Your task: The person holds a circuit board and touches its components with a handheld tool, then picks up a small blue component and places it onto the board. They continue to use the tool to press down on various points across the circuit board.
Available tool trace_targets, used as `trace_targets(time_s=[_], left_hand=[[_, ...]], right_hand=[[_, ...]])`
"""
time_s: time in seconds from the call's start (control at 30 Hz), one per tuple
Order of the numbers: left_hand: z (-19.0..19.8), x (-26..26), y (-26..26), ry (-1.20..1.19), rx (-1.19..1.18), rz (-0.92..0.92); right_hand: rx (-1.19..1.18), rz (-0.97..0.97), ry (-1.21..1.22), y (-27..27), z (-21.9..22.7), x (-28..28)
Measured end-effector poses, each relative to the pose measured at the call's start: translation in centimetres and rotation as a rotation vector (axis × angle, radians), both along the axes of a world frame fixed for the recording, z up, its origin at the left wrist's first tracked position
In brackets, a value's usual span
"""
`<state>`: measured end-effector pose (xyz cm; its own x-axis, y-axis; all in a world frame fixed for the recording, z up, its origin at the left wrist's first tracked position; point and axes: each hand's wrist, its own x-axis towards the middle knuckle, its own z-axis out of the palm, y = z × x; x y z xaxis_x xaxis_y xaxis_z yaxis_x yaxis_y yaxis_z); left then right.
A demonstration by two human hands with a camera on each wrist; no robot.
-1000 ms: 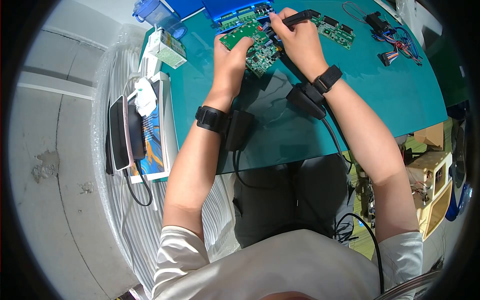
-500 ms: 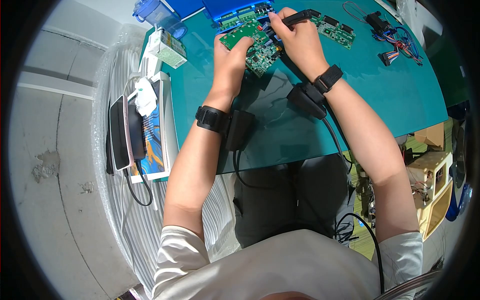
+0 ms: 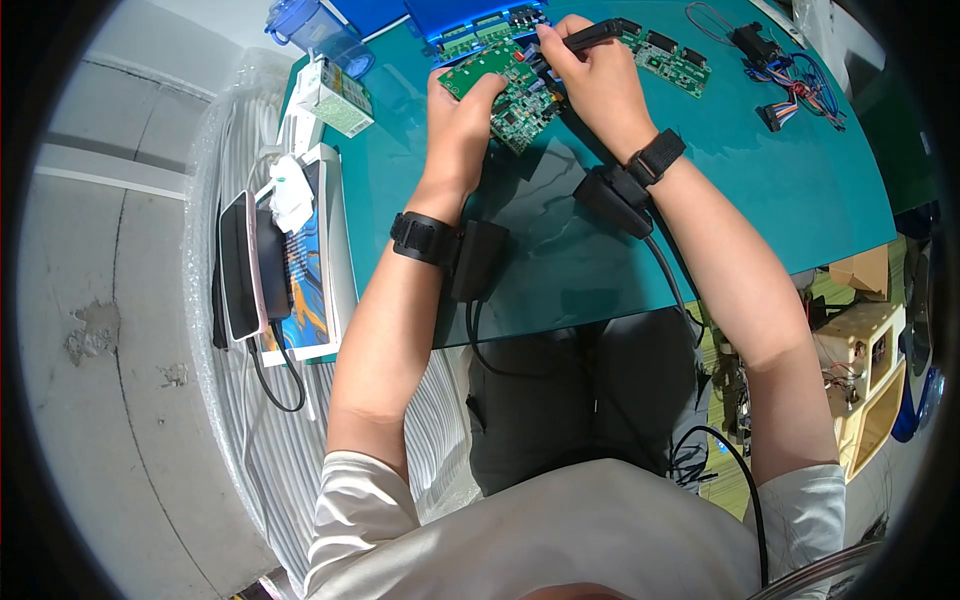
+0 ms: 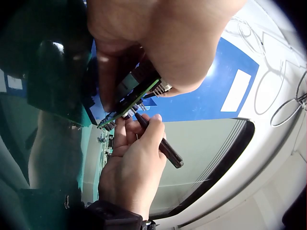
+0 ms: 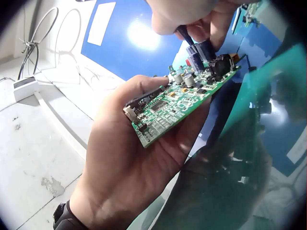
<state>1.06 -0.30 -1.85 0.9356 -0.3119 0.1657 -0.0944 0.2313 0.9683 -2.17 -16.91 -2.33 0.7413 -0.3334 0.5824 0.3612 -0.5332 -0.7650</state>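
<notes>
My left hand (image 3: 460, 125) holds a green circuit board (image 3: 522, 118) above the table, thumb on its upper face and fingers beneath. In the right wrist view the board (image 5: 165, 111) is tilted, its chips and upright cylindrical capacitors (image 5: 195, 61) facing that camera. My right hand (image 3: 605, 95) pinches a slim black pen-shaped tool (image 3: 594, 37) between thumb and fingers. The tool's tapered tip is right at the components on the board's edge, as the left wrist view of the tool (image 4: 171, 153) shows. Fingertips of the right hand sit close beside the capacitors.
Just beyond the held board lies a blue case (image 3: 430, 14) with green connectors. Another circuit board (image 3: 676, 66) rests to the right, and a bundle of wires (image 3: 800, 90) farther right. At left stand a blue-lidded jug (image 3: 325, 42), a carton (image 3: 338, 98) and a phone (image 3: 240, 265).
</notes>
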Motion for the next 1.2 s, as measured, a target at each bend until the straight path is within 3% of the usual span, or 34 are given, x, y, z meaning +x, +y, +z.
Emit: trace_targets(time_s=[0.8, 1.2], left_hand=[[0.04, 0.04, 0.05, 0.023, -0.008, 0.000], [0.06, -0.06, -0.07, 0.022, -0.017, 0.041]], right_hand=[[0.027, -0.007, -0.009, -0.03, -0.08, 0.25], [0.185, 0.030, 0.053, -0.04, 0.31, 0.04]])
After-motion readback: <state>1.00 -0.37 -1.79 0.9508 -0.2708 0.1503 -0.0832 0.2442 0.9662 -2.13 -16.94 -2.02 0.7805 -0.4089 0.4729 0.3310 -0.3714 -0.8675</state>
